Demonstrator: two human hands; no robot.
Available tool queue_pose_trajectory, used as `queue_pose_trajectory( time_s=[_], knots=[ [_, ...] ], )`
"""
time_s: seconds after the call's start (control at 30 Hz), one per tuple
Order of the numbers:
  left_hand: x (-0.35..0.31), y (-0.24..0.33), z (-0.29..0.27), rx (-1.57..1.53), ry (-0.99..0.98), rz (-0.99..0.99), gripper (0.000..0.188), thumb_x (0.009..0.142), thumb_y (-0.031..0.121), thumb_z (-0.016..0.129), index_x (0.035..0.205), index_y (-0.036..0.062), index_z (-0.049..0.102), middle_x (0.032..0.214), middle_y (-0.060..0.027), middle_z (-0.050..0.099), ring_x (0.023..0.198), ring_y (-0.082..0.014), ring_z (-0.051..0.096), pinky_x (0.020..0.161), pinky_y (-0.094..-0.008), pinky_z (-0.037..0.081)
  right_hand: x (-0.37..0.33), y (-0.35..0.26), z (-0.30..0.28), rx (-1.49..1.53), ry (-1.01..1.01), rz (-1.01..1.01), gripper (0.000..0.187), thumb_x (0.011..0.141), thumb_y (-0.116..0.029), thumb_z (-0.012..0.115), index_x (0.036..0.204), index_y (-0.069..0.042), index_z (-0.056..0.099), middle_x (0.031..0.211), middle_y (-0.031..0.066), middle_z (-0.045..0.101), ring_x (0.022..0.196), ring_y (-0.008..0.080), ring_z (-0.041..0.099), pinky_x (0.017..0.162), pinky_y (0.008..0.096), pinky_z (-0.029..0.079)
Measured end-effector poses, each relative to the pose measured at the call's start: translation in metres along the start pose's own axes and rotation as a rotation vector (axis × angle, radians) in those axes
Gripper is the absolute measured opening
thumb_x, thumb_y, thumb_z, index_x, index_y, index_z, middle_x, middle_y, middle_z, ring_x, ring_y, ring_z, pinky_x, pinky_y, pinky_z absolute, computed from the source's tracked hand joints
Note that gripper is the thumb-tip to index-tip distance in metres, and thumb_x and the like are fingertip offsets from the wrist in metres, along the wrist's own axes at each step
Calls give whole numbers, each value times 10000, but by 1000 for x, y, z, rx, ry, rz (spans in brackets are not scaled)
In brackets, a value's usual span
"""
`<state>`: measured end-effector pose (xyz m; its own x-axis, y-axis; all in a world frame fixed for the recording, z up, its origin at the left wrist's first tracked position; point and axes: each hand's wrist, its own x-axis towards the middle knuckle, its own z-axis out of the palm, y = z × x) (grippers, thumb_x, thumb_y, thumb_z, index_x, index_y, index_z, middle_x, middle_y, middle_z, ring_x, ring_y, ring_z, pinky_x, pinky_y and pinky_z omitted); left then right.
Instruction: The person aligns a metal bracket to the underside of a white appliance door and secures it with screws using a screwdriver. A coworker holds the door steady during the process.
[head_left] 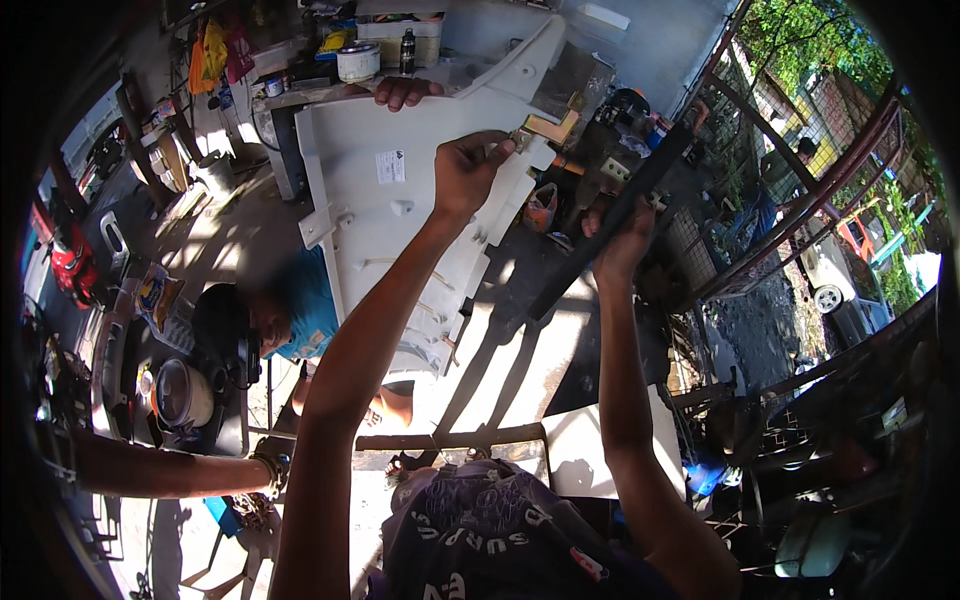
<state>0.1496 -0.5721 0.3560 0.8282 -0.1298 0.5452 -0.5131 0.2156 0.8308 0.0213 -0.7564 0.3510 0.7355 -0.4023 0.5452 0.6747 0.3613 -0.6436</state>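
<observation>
A large white moulded panel, with a paper label, ribs and small bosses on its face, stands in front of me. My left hand is closed at the panel's right edge. Its thumb and fingers pinch something small that I cannot make out, beside a tan block-like piece. Farther right, my right hand is wrapped round a long dark strip, which slants from upper right to lower left. Another person's fingers curl over the panel's top edge.
A person in a blue shirt crouches left of the panel. Another person's arm reaches in at lower left. Behind the panel are a white tub and a dark bottle. A mesh fence runs along the right.
</observation>
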Motion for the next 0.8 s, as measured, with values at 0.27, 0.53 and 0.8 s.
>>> queue_pose_trajectory(
  time_s=[0.27,0.53,0.8],
  knots=[
    [1,2,4,-48,32,50,190,876,177,751,976,15,758,540,98,401,501,-20,281,467,-248,217,-107,92,-57,-572,244,-38,170,994,-176,589,1127,-71,578,975,0,620,886,91,566,808,292,435],
    [-1,8,5,-28,30,6,156,862,176,760,940,42,772,502,68,410,479,-30,290,449,-266,229,-139,127,-48,-210,274,268,187,1001,-155,543,1173,-81,554,1008,33,598,899,136,561,783,308,450],
    [9,-13,10,-134,52,73,145,849,151,768,934,34,767,525,69,432,488,-30,313,455,-259,244,-125,150,-64,590,107,494,487,1019,-477,399,1235,-62,534,996,85,578,818,206,516,697,344,428]
  ],
)
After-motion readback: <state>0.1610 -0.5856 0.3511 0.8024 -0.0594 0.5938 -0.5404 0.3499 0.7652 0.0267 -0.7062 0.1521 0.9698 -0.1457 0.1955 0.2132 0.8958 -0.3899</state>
